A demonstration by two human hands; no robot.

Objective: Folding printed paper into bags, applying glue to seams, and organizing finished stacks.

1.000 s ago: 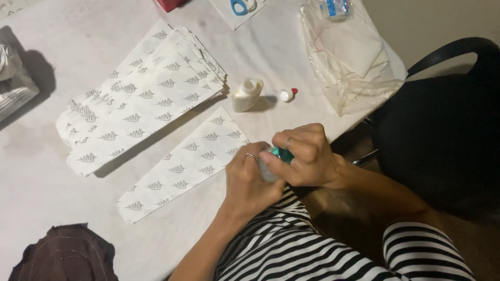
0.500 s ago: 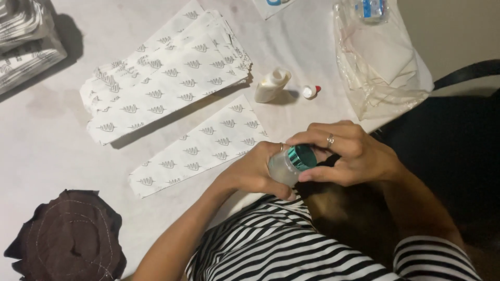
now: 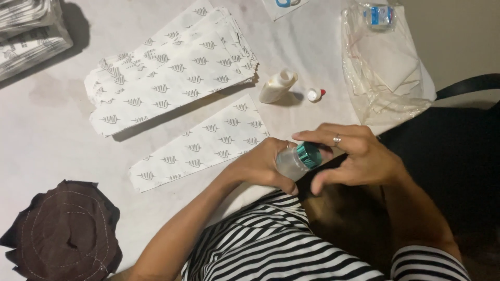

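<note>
Left hand (image 3: 263, 166) wraps tight around the small clear plastic jar (image 3: 290, 162), fingers curled fully about its body, no gap. Right hand (image 3: 359, 156) pinches the jar's teal ribbed screw cap (image 3: 311, 154) between thumb and fingers, grip closed on the rim. Best form here: body held firm, cap turned squarely on its axis, jar level over the lap at the edge of the white table (image 3: 47, 130). At eleven o'clock lies a single leaf-printed white paper bag (image 3: 203, 143); at twelve, a tipped white squeeze bottle (image 3: 277, 86) with its loose red-tipped cap (image 3: 315, 94) just beside.
</note>
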